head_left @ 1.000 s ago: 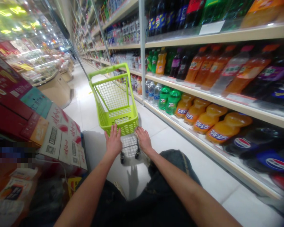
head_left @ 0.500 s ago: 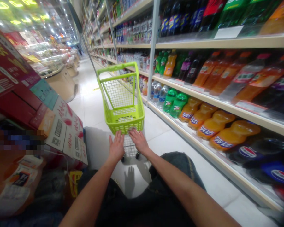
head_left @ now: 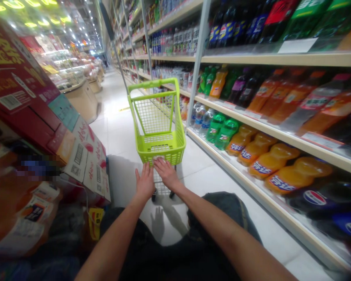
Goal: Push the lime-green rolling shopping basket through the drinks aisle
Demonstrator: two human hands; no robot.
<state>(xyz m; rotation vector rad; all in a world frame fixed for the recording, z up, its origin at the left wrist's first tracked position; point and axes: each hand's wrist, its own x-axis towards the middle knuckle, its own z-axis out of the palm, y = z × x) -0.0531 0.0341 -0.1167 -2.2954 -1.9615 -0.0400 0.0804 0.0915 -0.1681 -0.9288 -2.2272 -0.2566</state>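
Observation:
A lime-green shopping cart (head_left: 177, 144) with a lattice basket and a dark lower frame stands upright on the floor in front of me. My left hand (head_left: 145, 182) is at the lower left of the basket's near wall, fingers stretched and holding nothing; whether the tips touch the wall I cannot tell. My right hand (head_left: 166, 173) lies with extended fingers against that same wall, close beside the left. Under its fingertips shows a small pale crumpled cloth (head_left: 158, 157), pressed to the green plastic; mostly hidden, it may be a tissue.
Shelves (head_left: 280, 58) of drink bottles run along the right, with orange soda bottles (head_left: 285, 160) on the bottom level. Stacked cartons (head_left: 84, 152) and bagged goods (head_left: 26, 218) crowd the left. White floor tiles (head_left: 114, 128) lead down the aisle toward a display counter (head_left: 80, 99).
My right hand has slid left along the basket wall with the pale cloth, toward my left hand. The whole view has shifted slightly, so the cart appears further right.

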